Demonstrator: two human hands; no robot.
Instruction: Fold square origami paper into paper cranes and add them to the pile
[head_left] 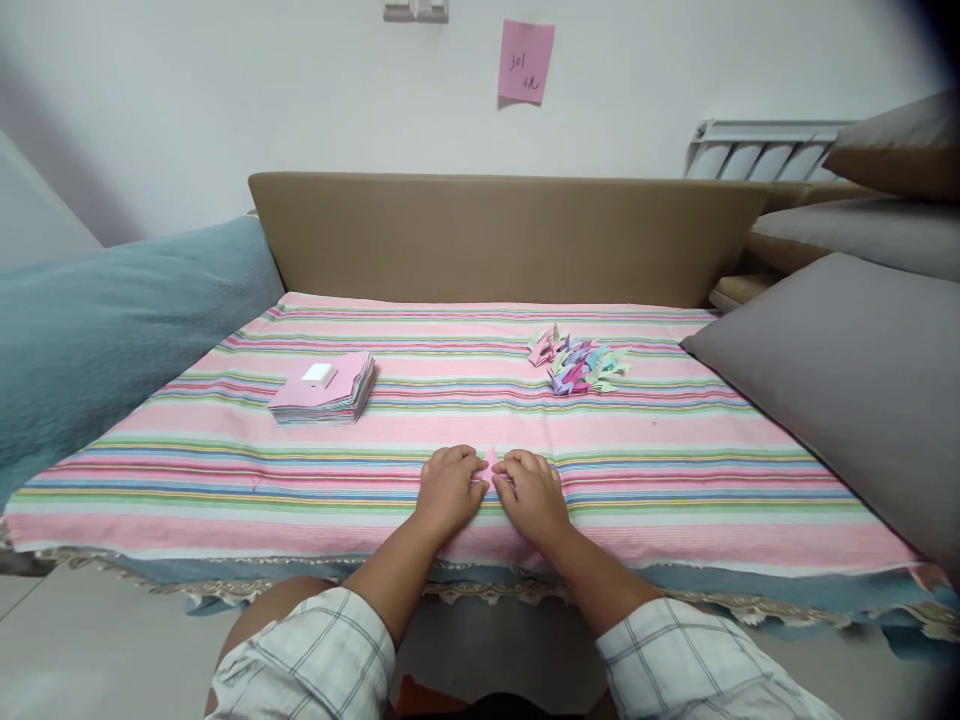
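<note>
A small piece of folded pink paper (490, 466) lies on the striped cloth between my hands, close to the front edge. My left hand (451, 487) pinches its left side with thumb and fingers. On the other side, my right hand (531, 493) has its thumb and fingertips closed on the paper's right part. Much of the paper is hidden by my fingers. Beyond my right hand sits a heap of folded paper pieces (576, 365) in pink, purple, blue and pale green.
A stack of paper sheets (322, 393) with a small white box (319, 375) on top stands at the left. Grey cushions (840, 370) line the right, a blue armrest (142, 310) the left. A brown backrest (495, 240) rises behind the striped cloth (187, 480).
</note>
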